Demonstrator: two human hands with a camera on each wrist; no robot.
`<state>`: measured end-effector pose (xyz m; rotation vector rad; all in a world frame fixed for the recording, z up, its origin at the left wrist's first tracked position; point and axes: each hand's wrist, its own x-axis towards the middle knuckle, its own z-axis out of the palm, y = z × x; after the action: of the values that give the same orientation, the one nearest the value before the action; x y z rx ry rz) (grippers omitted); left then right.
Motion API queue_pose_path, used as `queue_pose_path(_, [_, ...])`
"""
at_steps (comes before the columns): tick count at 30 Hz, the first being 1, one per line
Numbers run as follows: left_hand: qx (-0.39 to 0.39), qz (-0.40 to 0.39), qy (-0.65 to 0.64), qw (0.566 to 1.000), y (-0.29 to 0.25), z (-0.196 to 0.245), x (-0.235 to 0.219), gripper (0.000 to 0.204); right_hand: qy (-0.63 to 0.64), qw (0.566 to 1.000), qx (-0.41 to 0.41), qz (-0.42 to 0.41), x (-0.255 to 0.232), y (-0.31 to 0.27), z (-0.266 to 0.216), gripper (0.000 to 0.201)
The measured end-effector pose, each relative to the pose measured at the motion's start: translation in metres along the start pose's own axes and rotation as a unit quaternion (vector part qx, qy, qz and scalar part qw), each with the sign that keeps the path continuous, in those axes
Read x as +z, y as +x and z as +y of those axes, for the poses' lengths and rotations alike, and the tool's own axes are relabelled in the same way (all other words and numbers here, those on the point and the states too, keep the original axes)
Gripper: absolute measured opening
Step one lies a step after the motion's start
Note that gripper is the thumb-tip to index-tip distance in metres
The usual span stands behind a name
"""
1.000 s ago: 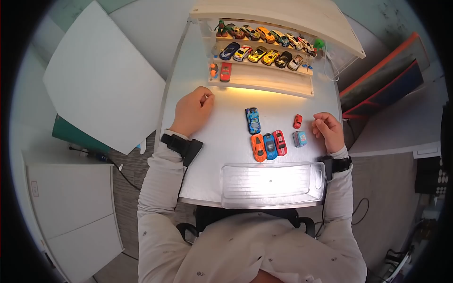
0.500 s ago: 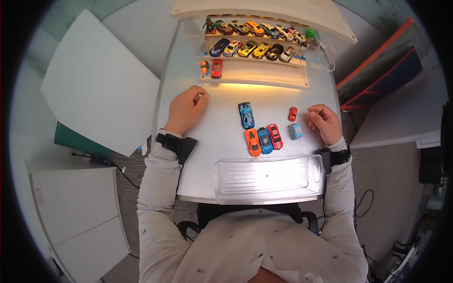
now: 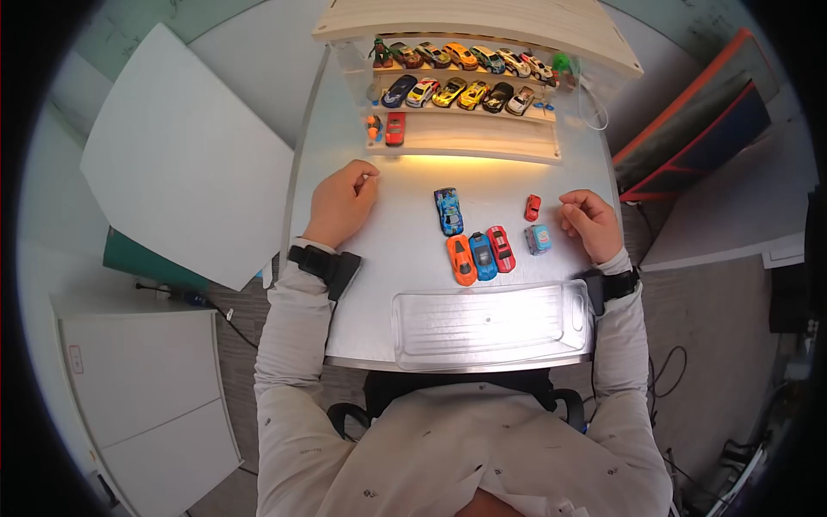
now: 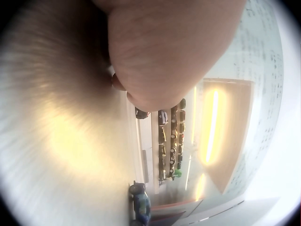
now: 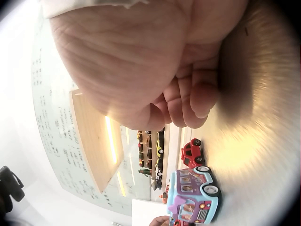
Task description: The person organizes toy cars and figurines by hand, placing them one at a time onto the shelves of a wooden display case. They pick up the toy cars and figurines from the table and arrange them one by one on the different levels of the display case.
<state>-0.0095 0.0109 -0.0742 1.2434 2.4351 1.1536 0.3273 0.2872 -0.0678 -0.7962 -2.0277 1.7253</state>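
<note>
My left hand (image 3: 342, 202) rests on the table (image 3: 388, 250) left of the toy cars, fingers loosely curled and holding nothing. On the right, my right hand (image 3: 592, 226) lies with bent, relaxed fingers and an empty palm, beside a small red car (image 3: 533, 208) and a light-blue and purple toy bus (image 5: 194, 195). Between the hands sit a blue patterned car (image 3: 449, 211) and, just below it, a row of an orange car (image 3: 462, 260), a blue car (image 3: 483, 256) and a red car with white stripes (image 3: 500, 249).
A lit wooden display shelf (image 3: 482, 138) at the back holds several toy cars in rows; its lowest tier has one red car (image 3: 394, 129) beside an orange and blue figure (image 3: 374, 128). A clear plastic tray (image 3: 405, 323) lies along the table's front edge.
The head view has shifted slightly, so the whole table sits a little further left and up in it. Both hands and the cars keep their places on the table.
</note>
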Motion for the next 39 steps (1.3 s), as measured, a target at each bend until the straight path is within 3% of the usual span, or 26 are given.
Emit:
queue_pose_path(11, [-0.001,0.007,-0.011,1.000,0.000,-0.005,0.001,0.014,0.041,0.998,0.027,-0.034,-0.011,0.007,-0.007,0.020])
queue_pose_path(15, [0.014,0.015,-0.024,0.999,0.000,-0.013,0.005,0.014,-0.017,0.996,0.015,-0.082,-0.001,0.004,-0.038,0.022])
queue_pose_path(17, [0.022,0.016,-0.015,1.000,0.000,-0.011,0.003,0.014,-0.034,0.987,-0.009,-0.157,0.019,0.006,-0.069,0.023])
queue_pose_path(18, [0.018,0.013,-0.016,1.000,0.000,-0.009,0.001,0.014,-0.042,0.980,-0.019,-0.192,0.026,0.006,-0.079,0.023])
queue_pose_path(20, [0.009,0.005,-0.019,1.000,0.000,-0.006,0.000,0.014,-0.188,0.956,-0.040,-0.222,0.036,0.017,-0.093,0.026])
queue_pose_path(23, [0.017,0.012,-0.010,1.000,0.000,-0.007,0.000,0.013,-0.311,0.912,-0.078,-0.257,0.076,0.027,-0.120,0.029])
queue_pose_path(26, [0.034,0.021,-0.010,0.999,0.000,-0.010,0.002,0.013,-0.389,0.839,-0.241,-0.294,0.103,0.041,-0.107,0.033])
queue_pose_path(27, [0.031,0.015,-0.008,0.999,0.000,-0.010,0.001,0.013,-0.394,0.840,-0.211,-0.308,0.111,0.042,-0.105,0.039])
queue_pose_path(30, [0.026,0.004,-0.011,1.000,0.000,-0.009,-0.001,0.015,-0.451,0.799,-0.250,-0.310,0.126,0.048,-0.100,0.044])
queue_pose_path(39, [0.045,0.030,-0.015,0.998,0.001,-0.012,0.002,0.013,-0.508,0.775,-0.195,-0.320,0.134,0.064,-0.110,0.062])
